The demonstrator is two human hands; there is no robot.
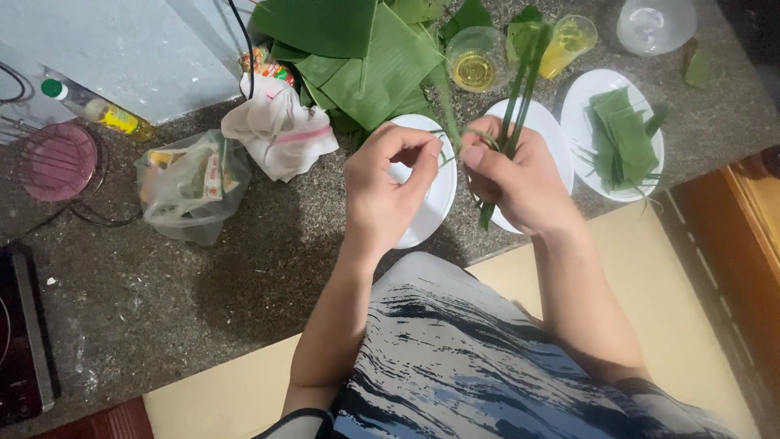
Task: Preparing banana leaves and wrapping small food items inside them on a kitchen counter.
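Clutching leaf strips in right hand grip; left hand pinching one strand.

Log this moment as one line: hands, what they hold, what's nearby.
right hand: grips green leaf strips | left hand: pinches one thin strand | below: white plates | behind: banana leaves

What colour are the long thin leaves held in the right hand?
Green; the long thin leaves show best in the head view, gripped by the right hand.
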